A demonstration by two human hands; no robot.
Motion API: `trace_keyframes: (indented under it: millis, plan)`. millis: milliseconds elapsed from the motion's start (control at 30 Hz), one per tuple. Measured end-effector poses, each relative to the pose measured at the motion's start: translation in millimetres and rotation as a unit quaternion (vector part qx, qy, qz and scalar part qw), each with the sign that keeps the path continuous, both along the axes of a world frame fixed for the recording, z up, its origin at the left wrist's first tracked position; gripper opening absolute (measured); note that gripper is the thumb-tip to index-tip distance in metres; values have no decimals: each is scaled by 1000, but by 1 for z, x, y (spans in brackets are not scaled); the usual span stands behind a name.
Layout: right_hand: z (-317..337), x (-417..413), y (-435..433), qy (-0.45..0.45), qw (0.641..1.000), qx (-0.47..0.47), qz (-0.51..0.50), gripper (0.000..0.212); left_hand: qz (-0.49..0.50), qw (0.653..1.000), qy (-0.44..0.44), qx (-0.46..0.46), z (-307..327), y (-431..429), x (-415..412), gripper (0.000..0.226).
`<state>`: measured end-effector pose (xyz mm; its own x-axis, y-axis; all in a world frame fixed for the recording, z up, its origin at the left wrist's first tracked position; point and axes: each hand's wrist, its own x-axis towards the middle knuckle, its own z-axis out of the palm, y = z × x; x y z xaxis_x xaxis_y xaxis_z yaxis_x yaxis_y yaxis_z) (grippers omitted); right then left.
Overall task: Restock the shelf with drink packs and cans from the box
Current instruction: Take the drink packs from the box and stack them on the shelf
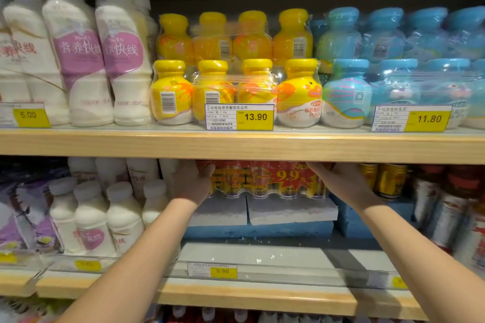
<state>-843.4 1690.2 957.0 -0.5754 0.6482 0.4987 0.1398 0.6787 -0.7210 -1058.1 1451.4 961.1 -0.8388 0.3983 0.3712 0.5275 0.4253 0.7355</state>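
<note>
A shrink-wrapped red and yellow drink pack (265, 181), printed with a 9.9 price star, sits at the back of the middle shelf on white foam blocks (291, 210). My left hand (193, 183) grips its left end. My right hand (338, 178) grips its right end. Both arms reach in under the wooden upper shelf board (236, 144), which hides the top of the pack.
White bottles (105, 215) stand left of the pack; gold cans (388, 181) and red-labelled bottles (451, 212) stand to its right. Blue foam (259, 231) lies under the white blocks. The upper shelf holds white, yellow (236, 92) and blue (393, 92) bottle packs. Price tags line the shelf edges.
</note>
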Motion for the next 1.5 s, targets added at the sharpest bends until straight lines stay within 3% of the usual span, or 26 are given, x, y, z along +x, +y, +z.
trace_keyframes:
  millis: [100, 267, 433, 667, 1300, 1500]
  plan:
    - [-4, -10, 6, -27, 999, -37, -4, 66, 5, 1000, 4, 2, -3, 4, -4, 46]
    - [-11, -19, 11, -35, 998, -58, -6, 61, -8, 1000, 17, 14, -7, 8, -10, 44]
    - [-16, -22, 12, -40, 997, -61, -8, 37, -21, 997, 37, 62, -14, 6, -11, 46]
    - [-28, -23, 15, 13, 999, -29, -19, 58, 4, 993, 46, 108, -22, 6, -6, 56]
    - [-28, 1, -15, -3, 998, -17, -60, 74, 46, 999, 19, -3, -17, 3, 21, 67]
    - [-25, 16, -30, 11, 999, -24, -46, 72, 19, 998, 51, 34, -9, -15, 43, 64]
